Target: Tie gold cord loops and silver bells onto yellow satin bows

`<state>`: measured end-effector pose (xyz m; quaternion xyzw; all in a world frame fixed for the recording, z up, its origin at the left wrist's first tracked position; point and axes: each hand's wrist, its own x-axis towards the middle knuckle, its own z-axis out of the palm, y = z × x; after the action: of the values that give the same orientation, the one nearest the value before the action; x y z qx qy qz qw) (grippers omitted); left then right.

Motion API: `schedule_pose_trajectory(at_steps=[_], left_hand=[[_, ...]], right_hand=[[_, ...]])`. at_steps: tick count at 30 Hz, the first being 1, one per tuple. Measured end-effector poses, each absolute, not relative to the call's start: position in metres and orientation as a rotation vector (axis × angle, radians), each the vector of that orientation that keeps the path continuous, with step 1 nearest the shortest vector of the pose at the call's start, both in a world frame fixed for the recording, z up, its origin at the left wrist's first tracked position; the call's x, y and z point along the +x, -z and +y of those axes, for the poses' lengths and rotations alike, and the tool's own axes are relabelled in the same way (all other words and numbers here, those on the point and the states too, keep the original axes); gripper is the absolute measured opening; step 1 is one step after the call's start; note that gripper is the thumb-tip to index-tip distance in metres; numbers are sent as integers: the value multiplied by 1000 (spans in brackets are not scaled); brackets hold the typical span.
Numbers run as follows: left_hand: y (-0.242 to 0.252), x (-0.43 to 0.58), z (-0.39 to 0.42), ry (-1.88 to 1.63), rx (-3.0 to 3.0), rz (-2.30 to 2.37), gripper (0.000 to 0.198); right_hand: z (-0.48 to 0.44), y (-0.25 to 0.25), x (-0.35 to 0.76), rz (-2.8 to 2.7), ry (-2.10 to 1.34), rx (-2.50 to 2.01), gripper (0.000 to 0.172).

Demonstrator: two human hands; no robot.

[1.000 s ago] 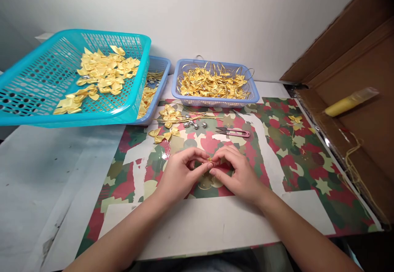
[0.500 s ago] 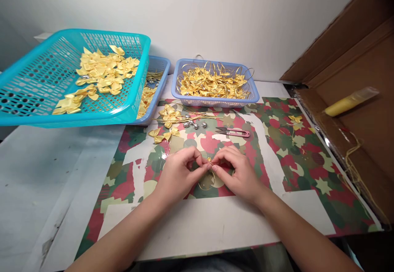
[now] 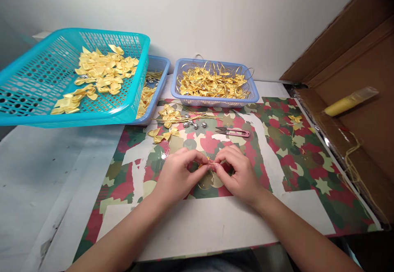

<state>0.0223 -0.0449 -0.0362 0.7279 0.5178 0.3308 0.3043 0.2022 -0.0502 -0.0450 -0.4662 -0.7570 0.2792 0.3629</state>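
Observation:
My left hand [image 3: 179,174] and my right hand [image 3: 235,170] meet fingertip to fingertip over the patterned mat [image 3: 286,157]. Both pinch a small yellow ribbon bow with a thin gold cord loop [image 3: 209,166], which hangs down between them. Most of the bow is hidden by my fingers. Just beyond my hands lie loose yellow bows [image 3: 168,118], gold cords, several small silver bells [image 3: 194,125] and pink thread snips [image 3: 234,132].
A teal basket [image 3: 37,87] with yellow bows sits tilted at the left, over a blue tray [image 3: 160,70]. A second blue basket [image 3: 215,97] of finished bows stands at the back. Cardboard [image 3: 353,58] with a yellow tube [image 3: 349,101] rises at the right.
My fingers have shifted slightly on the bow and the gold loop now hangs lower between the hands. The hands stay in the same spot.

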Motion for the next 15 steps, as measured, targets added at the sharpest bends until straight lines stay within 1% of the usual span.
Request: schedule_pose_trajectory(at_steps=[3,8,15], left_hand=[[34,23,-45,-901,1968,1366,4],[32,24,-45,-925,2035,1372,7],[35,23,-43,-997,2027,1282,6]], right_hand=[[-50,46,202,-1933,-649,-1177,17],[-52,47,202,-1930,-580,-1183,17],[-52,47,202,-1931,-565,-1188,16]])
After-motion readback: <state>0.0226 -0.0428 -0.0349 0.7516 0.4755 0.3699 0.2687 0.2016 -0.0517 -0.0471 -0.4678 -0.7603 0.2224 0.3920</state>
